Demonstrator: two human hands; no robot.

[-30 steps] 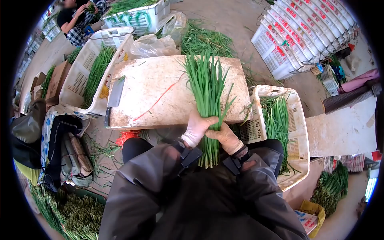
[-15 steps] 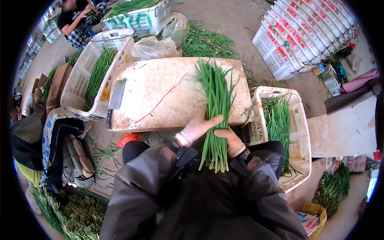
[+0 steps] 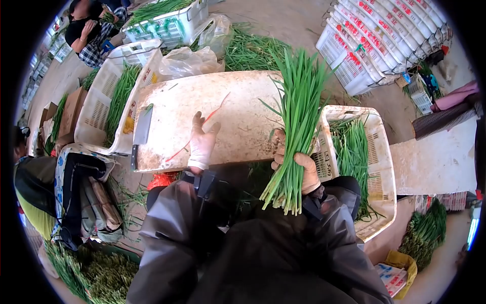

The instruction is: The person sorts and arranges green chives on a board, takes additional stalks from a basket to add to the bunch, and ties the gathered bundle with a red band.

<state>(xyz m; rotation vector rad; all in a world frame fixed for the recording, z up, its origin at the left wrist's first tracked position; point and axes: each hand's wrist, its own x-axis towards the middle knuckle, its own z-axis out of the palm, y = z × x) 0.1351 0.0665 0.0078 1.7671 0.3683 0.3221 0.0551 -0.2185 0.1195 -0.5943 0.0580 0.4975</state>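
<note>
My right hand, gloved, is wrapped round the lower part of a bunch of long green stalks. The leafy tops point up and away over the board's right end, and the pale cut ends hang toward my lap. My left hand, in a pale glove, holds nothing, its fingers apart over the front of the stained white board. Beside its fingers a thin red strip lies slantwise on the board. A cleaver rests along the board's left edge.
A crate of stalks stands right of the board, another to its left. Behind are plastic bags, loose greens and stacked white crates. One person sits at the upper left; another is at the left edge.
My left hand has let go of the bunch and moved left to the red strip. My right hand has carried the bunch slightly right, and the bunch now leans to the right.
</note>
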